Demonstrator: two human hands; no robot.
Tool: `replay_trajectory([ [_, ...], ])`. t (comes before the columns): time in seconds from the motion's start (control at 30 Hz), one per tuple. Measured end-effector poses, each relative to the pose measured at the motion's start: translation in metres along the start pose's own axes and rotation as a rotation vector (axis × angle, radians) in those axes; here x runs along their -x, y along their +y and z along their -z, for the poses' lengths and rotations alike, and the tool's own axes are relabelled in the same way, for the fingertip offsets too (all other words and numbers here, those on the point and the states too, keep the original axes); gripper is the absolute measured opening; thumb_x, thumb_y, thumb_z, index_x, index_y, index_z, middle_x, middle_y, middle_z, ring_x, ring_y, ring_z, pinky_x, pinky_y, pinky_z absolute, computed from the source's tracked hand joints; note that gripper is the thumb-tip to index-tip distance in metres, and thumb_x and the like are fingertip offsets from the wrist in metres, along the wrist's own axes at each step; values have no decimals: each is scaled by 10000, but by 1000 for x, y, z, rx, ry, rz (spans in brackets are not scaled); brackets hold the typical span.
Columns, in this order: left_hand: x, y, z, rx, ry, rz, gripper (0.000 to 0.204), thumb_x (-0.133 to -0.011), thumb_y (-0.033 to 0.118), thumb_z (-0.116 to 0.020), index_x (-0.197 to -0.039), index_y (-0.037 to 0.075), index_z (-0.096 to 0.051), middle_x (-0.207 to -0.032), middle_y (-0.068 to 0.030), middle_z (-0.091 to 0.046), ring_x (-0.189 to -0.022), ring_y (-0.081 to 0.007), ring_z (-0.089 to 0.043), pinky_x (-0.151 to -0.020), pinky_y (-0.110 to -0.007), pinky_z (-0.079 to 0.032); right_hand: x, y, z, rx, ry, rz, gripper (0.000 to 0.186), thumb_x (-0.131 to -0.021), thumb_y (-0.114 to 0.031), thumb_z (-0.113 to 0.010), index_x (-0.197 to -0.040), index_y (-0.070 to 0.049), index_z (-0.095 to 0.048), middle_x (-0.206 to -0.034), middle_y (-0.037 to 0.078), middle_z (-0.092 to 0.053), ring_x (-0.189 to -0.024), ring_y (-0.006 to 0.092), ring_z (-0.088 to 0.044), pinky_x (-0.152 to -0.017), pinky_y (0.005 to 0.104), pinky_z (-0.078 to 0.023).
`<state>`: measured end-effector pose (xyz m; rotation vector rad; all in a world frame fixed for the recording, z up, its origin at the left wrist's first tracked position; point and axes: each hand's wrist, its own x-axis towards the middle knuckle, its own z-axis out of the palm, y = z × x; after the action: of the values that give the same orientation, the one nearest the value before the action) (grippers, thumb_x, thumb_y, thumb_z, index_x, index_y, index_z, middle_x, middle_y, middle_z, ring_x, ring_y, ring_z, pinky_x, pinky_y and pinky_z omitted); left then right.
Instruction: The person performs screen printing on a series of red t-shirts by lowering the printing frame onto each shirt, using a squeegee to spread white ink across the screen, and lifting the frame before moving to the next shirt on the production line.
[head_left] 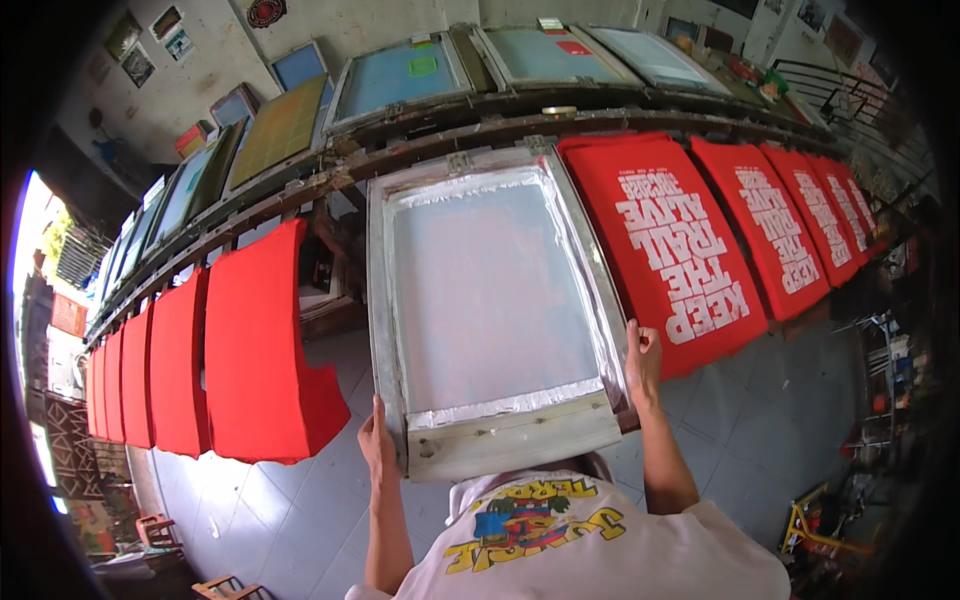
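A silkscreen frame [510,440] with a pale mesh is between my hands, tilted over the printing bench. White ink or emulsion smears run along the inner edges of its mesh. My left hand [377,440] is closed around the frame's lower left side. On the opposite side, a little higher, my right hand [643,358] grips the frame's right edge. Just right of the frame lies a red T-shirt [735,245] with white block lettering. To the left hangs a plain red T-shirt [255,350] with no print on its visible face. What lies under the frame is hidden.
More printed red shirts [775,200] continue to the right, and plain red ones [178,360] to the left. Several other screens [400,80] lean along the far rail [400,150]. A yellow metal stand [815,525] is on the tiled floor at lower right; wooden chairs [225,588] stand lower left.
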<state>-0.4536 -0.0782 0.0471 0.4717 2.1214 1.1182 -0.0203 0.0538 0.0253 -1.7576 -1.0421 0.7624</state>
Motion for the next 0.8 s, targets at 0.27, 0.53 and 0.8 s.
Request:
replay_trajectory([
  [0.27,-14,2,-1,81,-66,-29,579,-969,520,-679,-763,-19,-629,-655,55,-408,-643,-80,-316,-575,-295,-257,-11,-5,-16,86,29,14,564,-1018,-531,-593,-1029,32,-614,-836,89,-603,-771,160,-570,-747,335,-473],
  [0.53,-23,-6,-3,-89,-88,-63,521,-972,428,-710,-871,-84,-700,-661,32,-460,-671,-80,-374,-570,-291,-302,-17,-21,-10,181,-138,-79,609,-1022,-499,-603,-1180,86,-664,-1111,206,-724,-1061,258,-675,-945,373,-498],
  [0.8,-38,-23,-21,41,-136,32,496,-981,391,-722,-1119,-86,-736,-868,-16,-678,-773,-83,-530,-699,-268,-452,-11,12,-4,658,-114,310,596,-922,-460,-727,-1267,19,-645,-1325,226,-629,-1244,356,-591,-1036,441,-479],
])
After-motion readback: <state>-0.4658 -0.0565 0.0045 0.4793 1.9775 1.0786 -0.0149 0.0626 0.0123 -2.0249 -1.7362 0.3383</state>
